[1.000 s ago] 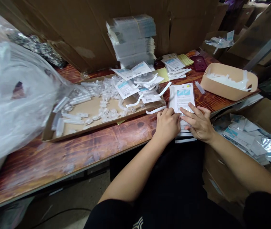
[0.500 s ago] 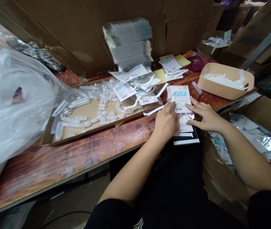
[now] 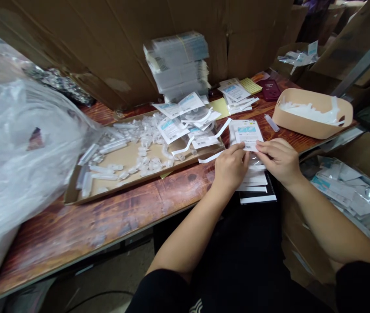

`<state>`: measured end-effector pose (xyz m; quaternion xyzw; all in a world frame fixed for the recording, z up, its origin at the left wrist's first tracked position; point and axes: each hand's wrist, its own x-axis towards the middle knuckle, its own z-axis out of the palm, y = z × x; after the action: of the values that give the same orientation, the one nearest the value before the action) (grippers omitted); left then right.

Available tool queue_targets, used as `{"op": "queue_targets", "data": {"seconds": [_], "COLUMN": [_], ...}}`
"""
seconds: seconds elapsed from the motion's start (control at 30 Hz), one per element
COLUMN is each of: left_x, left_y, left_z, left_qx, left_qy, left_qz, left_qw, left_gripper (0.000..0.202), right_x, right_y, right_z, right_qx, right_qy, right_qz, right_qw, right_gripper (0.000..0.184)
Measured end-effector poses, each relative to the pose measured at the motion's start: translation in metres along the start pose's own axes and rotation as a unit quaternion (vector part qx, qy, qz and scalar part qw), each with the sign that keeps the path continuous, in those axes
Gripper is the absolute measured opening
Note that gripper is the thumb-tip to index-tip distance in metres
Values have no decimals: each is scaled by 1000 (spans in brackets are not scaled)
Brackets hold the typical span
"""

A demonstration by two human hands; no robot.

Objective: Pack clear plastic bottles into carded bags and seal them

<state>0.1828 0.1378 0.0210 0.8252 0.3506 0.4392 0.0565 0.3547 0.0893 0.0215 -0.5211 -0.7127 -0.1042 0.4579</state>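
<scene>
Both left grip (image 3: 232, 168) and right grip (image 3: 279, 161) pinch the packet (image 3: 246, 134) (the right earlier spread)

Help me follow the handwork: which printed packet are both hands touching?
The printed packet straight ahead of the left hand and right hand, both touching the bottom of its printed face. The heaped packets over the cardboard tray lie apart from them.

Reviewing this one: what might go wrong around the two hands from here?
The pile of clear plastic packets with white strips seems to overhang the front of the brown wooden table, so a knock might spill it.
A flat white strip sticking out near the left hand may snag on it.
The translucent plastic tube beside the beige plastic basket lies beyond the right hand; a bump could roll it.
</scene>
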Motion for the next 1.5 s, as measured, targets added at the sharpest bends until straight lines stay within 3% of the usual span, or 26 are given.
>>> {"op": "queue_targets", "data": {"seconds": [0.17,0.23,0.27,0.33,0.4,0.47,0.53,0.6,0.7,0.83,0.9,0.97,1.1,1.2,1.37,1.43,1.5], "left_x": [2,-3,-6,-13,-20,-26,-31,-34,-37,-39,-40,-41,-43,-42,-36,-35,-34], "left_y": [22,27,27,25,19,13,7,3,-1,-1,0,0,0,2,4,5,5], "left_z": [-41,-53,-56,-55,-48,-37,-29,-24,-23,-25,-25,-24,-21,-21,-26,-27,-27], "left_qx": [-46,-28,-19,1,26,51,60,56,41,44,55,70,90,97,82,66,51], "left_qy": [147,198,196,123,-12,-137,-207,-222,-212,-185,-163,-143,-127,-128,-138,-133,-127], "left_qz": [64,80,90,108,115,102,78,55,36,24,11,-6,-36,-68,-118,-121,-114], "left_qw": [986,977,976,987,993,984,973,972,976,981,985,987,987,985,980,982,984], "left_gripper": [14,19,20,13,9,13,17,20,22,14,12,13,17,15,27,28,28], "right_x": [44,79,98,138,172,195,202,193,160,101,77,62,54,50,27,17,10], "right_y": [-16,-22,-26,-32,-37,-38,-34,-22,7,44,55,62,67,61,20,-5,-29], "right_z": [-16,-6,4,33,65,90,98,85,40,-8,-10,-2,19,24,1,-16,-32], "right_qx": [14,19,24,41,59,42,-9,-71,-182,-315,-337,-339,-320,-299,-113,-34,25], "right_qy": [51,46,33,-4,-49,-160,-261,-277,-210,-230,-226,-202,-160,-110,87,76,27], "right_qz": [10,17,19,11,-4,8,33,60,127,250,258,246,226,208,152,104,53], "right_qw": [999,999,999,999,997,986,965,956,952,886,877,885,906,925,978,991,998], "right_gripper": [11,13,15,18,16,15,33,47,32,23,23,23,19,17,15,15,16]}}
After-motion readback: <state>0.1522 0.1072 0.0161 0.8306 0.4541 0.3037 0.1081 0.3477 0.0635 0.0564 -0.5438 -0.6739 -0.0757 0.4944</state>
